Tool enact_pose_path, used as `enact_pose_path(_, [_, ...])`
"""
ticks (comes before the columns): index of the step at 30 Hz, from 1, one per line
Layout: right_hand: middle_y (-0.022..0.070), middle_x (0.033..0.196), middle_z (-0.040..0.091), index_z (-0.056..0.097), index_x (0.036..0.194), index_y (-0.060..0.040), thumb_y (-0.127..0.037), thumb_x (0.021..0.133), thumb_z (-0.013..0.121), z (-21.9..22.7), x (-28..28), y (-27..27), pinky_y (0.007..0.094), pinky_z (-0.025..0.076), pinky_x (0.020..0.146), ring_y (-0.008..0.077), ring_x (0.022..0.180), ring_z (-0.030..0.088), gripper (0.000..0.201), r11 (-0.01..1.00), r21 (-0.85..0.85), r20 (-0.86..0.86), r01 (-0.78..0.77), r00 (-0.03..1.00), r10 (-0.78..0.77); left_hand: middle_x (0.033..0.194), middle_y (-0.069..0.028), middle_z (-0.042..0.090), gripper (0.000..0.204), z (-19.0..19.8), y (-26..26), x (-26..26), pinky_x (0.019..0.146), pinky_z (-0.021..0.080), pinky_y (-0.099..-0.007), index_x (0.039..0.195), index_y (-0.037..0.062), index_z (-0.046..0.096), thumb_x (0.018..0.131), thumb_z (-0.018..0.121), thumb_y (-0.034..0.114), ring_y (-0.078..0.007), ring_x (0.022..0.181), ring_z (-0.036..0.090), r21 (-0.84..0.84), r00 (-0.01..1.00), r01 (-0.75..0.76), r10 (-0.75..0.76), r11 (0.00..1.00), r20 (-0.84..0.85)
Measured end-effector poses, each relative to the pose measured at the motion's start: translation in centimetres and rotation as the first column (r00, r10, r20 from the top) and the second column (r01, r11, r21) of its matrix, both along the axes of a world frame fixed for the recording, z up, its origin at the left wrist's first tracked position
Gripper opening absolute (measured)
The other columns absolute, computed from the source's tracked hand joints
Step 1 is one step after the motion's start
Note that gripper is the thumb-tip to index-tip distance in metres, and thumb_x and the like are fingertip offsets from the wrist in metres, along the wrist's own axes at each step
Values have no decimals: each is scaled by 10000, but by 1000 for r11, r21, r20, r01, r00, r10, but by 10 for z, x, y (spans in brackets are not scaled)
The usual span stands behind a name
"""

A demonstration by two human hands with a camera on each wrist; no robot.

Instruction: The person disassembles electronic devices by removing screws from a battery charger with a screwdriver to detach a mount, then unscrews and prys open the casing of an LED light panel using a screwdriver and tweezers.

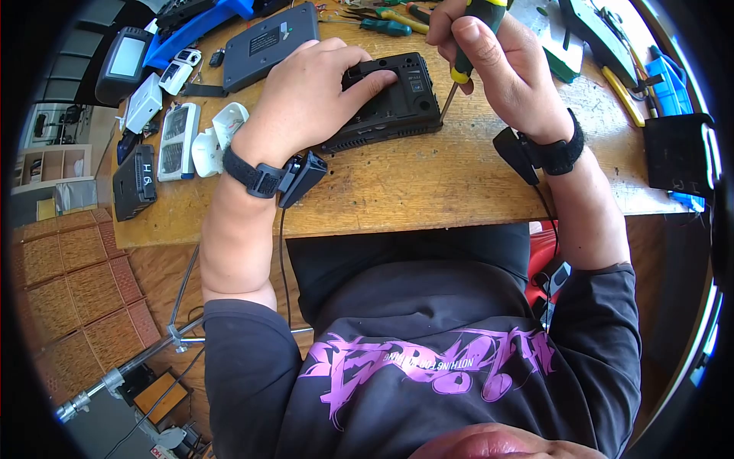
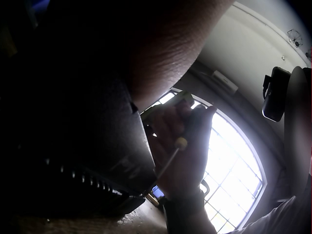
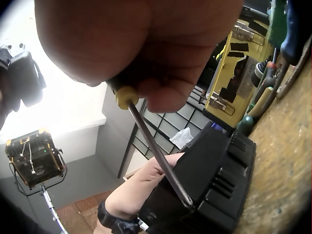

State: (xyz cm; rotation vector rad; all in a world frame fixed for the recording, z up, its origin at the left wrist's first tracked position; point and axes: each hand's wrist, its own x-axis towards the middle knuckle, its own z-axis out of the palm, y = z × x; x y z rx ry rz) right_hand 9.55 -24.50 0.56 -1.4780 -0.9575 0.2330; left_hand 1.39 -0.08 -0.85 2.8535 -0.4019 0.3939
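Note:
My left hand (image 1: pixel 302 88) holds a black box-shaped electronic device (image 1: pixel 392 113) on the bench, its thumb lying across the top face and the other fingers partly hidden at the far left side. A screwdriver (image 3: pixel 158 153) with a yellow-collared dark green handle is gripped in my right hand (image 1: pixel 512 80). Its shaft slants down to the device's near right corner in the head view. The right wrist view shows the tip at a corner of the black casing (image 3: pixel 222 180), beside moulded slots. In the dark left wrist view, the device's ridged edge shows below the forearm.
A grey flat case (image 1: pixel 267 47) lies beyond the left hand. White housings (image 1: pixel 180 138) and a black box (image 1: pixel 134 182) stand at the left. Pliers and a green-handled tool (image 1: pixel 386 27) lie at the back. A black block (image 1: pixel 679 153) is at the bench's right edge.

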Motion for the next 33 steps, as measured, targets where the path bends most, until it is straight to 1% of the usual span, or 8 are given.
enact_pose_path(3, [-30, 814, 559, 626, 1065, -29, -351, 1099, 542, -1, 2, 1, 212, 422, 590, 48, 659, 507, 335, 999, 11, -11, -35, 999, 35, 1032, -138, 702, 362, 0, 0, 0, 887, 513, -428, 1064, 39, 736, 979, 692, 389, -348, 1033, 657, 1, 1000, 6, -6, 1000, 5])
enact_pose_path(5, [-28, 837, 563, 626, 1067, -24, -337, 1100, 543, -1, 3, 3, 220, 423, 605, 49, 684, 506, 325, 999, 21, 121, -36, 992, 33, 1038, -138, 702, 359, 0, 0, -1, 887, 513, -428, 1067, 40, 736, 979, 693, 386, -349, 1034, 656, 3, 1000, 6, -6, 1000, 2])
enact_pose_path(9, [-29, 845, 559, 625, 1062, -18, -320, 1096, 555, -1, 0, 1, 229, 424, 634, 56, 716, 501, 312, 999, -27, -17, -34, 999, 34, 1036, -137, 698, 356, 0, -1, -2, 893, 511, -430, 1072, 42, 733, 981, 691, 383, -349, 1038, 653, 11, 1000, 11, -11, 1000, 6])
enact_pose_path(11, [-28, 840, 557, 625, 1058, -16, -312, 1093, 563, -3, 2, 4, 234, 422, 655, 61, 733, 496, 304, 999, 4, 86, -40, 995, 40, 1035, -137, 697, 356, 0, -1, -2, 895, 510, -431, 1073, 43, 732, 981, 690, 384, -350, 1040, 653, 11, 1000, 10, -10, 1000, -3])
enact_pose_path(14, [-26, 836, 557, 625, 1051, -16, -306, 1091, 569, -3, 1, 4, 237, 421, 662, 64, 737, 494, 298, 998, -19, 104, -57, 993, 59, 1033, -138, 694, 356, 1, -1, -2, 898, 508, -435, 1074, 44, 730, 984, 685, 385, -353, 1044, 651, 14, 1000, 11, -11, 1000, -4])
enact_pose_path(20, [-24, 826, 555, 624, 1036, -10, -316, 1087, 578, 1, -1, 1, 247, 421, 656, 73, 734, 496, 313, 995, -97, 39, -36, 998, 40, 1034, -141, 693, 361, 0, -1, -2, 900, 507, -442, 1083, 47, 730, 990, 674, 391, -358, 1045, 649, 19, 1000, 14, -13, 1000, -9])
enact_pose_path(26, [-22, 840, 589, 624, 1052, 0, -290, 1076, 606, -6, -1, 4, 246, 439, 659, 76, 745, 523, 292, 999, -4, 83, -51, 995, 51, 1034, -139, 693, 366, 0, -1, -2, 902, 508, -439, 1085, 50, 732, 994, 668, 399, -353, 1049, 651, 36, 1000, 14, -13, 999, -14])
enact_pose_path(33, [-10, 854, 607, 629, 1064, 7, -273, 1072, 618, -7, -1, 3, 249, 456, 675, 81, 764, 543, 281, 995, -21, 22, -93, 995, 93, 1036, -134, 695, 361, 0, -1, -3, 898, 512, -439, 1091, 56, 733, 997, 667, 398, -349, 1048, 653, 35, 1000, 10, -10, 999, 1])
